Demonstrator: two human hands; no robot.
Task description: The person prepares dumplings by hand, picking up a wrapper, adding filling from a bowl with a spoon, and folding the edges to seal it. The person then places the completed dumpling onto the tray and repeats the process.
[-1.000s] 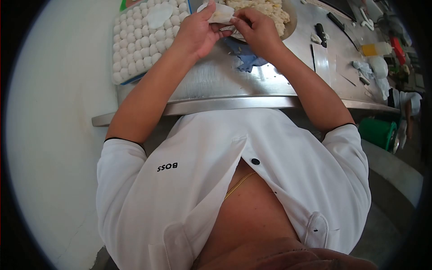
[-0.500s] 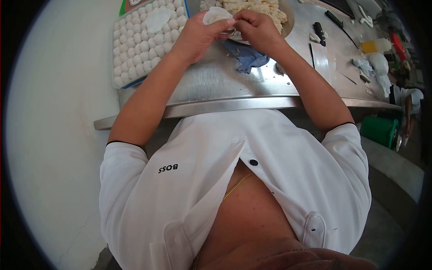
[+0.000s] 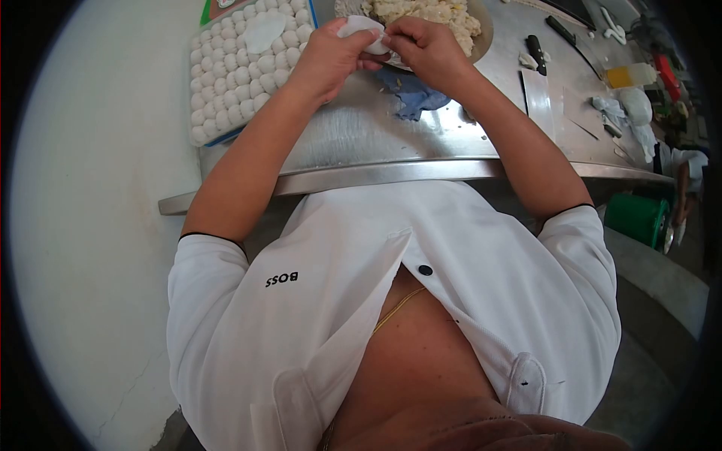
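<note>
Between my two hands is a thin white dough wrapper (image 3: 359, 27), folded over, near the top edge of the view. My left hand (image 3: 331, 59) is closed around its left and lower side. The fingertips of my right hand (image 3: 427, 46) pinch its right edge. Behind my hands stands a round metal bowl (image 3: 485, 34) with a pale lumpy filling (image 3: 451, 16). At the left, a tray of small white dumplings (image 3: 233, 71) sits in close rows, with a flat white round (image 3: 265, 31) on top. A blue cloth (image 3: 410, 96) lies just below the bowl.
On the metal table (image 3: 346, 143) at the right lie a cleaver (image 3: 538, 98), a black-handled knife (image 3: 564, 34), a bottle of yellow liquid (image 3: 630, 75) and a plastic bag (image 3: 638, 109). Another person (image 3: 686, 169) is partly visible at the far right, near a green bin (image 3: 633, 218).
The wrapper has gone from an open cup shape to a more closed fold. My right fingertips have shifted slightly left along its edge.
</note>
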